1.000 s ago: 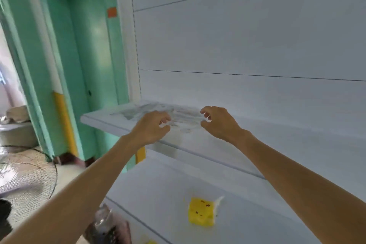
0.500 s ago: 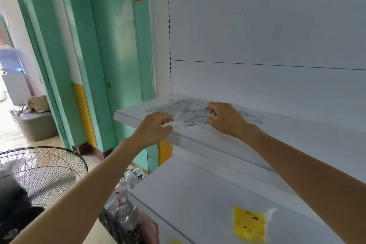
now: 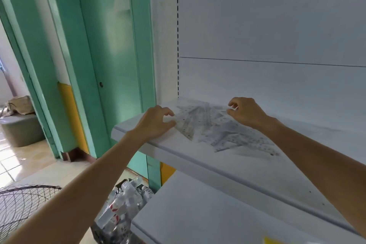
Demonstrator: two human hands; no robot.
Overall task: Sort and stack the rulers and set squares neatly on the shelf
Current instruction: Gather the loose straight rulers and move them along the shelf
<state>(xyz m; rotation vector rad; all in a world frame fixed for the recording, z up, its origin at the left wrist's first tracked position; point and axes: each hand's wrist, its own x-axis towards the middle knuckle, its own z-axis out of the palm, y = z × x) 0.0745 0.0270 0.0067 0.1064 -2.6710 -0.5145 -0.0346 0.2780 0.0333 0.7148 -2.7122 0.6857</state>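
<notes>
Clear plastic rulers and set squares (image 3: 210,125) lie jumbled on white shelf (image 3: 247,164), frame centre. Left hand (image 3: 154,123) pinches pile's left edge; right hand (image 3: 247,113) curled at far edge, grip unclear.

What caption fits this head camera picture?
Left hand and right hand at a scattered pile of rulers and set squares on a shelf.

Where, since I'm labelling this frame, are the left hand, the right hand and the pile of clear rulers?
left hand (image 3: 154,123), head view, back of the hand
right hand (image 3: 248,113), head view, back of the hand
pile of clear rulers (image 3: 217,127), head view, middle of the scattered pile
</notes>
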